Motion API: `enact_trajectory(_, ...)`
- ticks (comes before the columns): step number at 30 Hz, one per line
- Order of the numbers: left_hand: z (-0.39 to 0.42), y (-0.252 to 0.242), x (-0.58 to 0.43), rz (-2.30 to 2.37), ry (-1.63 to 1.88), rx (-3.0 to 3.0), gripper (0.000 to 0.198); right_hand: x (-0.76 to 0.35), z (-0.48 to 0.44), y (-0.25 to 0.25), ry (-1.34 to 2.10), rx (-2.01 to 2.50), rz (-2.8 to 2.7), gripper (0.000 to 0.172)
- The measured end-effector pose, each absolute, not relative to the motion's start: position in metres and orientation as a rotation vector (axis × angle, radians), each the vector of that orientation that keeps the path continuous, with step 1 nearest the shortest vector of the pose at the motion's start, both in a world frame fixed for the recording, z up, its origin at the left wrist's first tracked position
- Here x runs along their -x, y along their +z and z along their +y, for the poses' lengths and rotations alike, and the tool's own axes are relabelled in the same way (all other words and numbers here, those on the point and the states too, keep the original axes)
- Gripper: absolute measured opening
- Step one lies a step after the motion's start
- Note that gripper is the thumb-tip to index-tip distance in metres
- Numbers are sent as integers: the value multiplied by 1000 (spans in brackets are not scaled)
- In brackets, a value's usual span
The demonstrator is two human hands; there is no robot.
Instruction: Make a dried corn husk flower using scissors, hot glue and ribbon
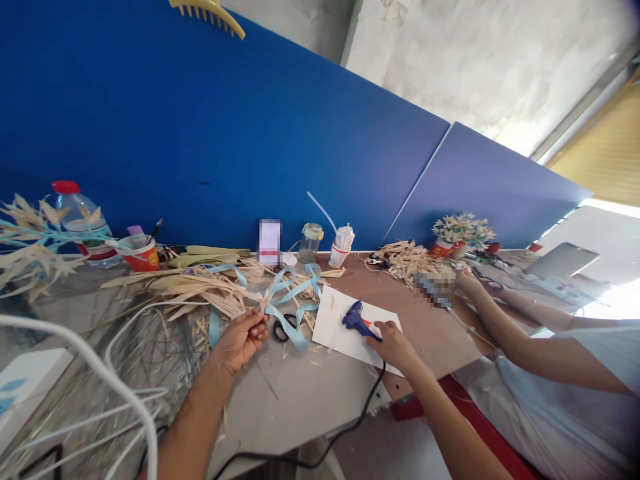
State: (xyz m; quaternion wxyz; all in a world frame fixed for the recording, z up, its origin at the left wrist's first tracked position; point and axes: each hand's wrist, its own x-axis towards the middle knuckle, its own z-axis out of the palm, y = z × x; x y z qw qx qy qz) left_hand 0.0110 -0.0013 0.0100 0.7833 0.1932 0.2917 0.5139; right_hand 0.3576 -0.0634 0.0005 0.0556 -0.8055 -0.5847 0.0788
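Head view: left hand (245,339) pinches a dry husk (265,303), right hand (393,343) clasps a glue gun (355,318) over a white board (330,327); blue ribbon (294,338) partly covers black scissors (275,331).

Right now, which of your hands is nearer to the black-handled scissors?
Left. The left hand is just left of the scissors, not holding them; the right hand is farther off to their right, holding the blue glue gun.
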Motion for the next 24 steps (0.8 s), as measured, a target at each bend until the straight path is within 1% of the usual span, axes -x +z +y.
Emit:
enact_trajectory(9, -1, 10, -12, 571, 1129, -375, 14, -352, -54, 4, 287, 2554, -1740, 39)
enact_trajectory(12, -2, 10, -13, 567, 1130, -373, 13, -356, -54, 1, 320, 2542, -1764, 34)
enact_trajectory(16, -3, 11, -13, 558, 1127, -366, 13, -358, -53, 5, 344, 2453, -1828, 25)
enact_trajectory(21, -4, 14, -14, 553, 1123, -364, 14, -359, -58, 9, 348, 2331, -1678, 24)
enact_trajectory(24, -4, 14, -14, 557, 1118, -372, 13, -362, -63, 5, 328, 2182, -1578, 24)
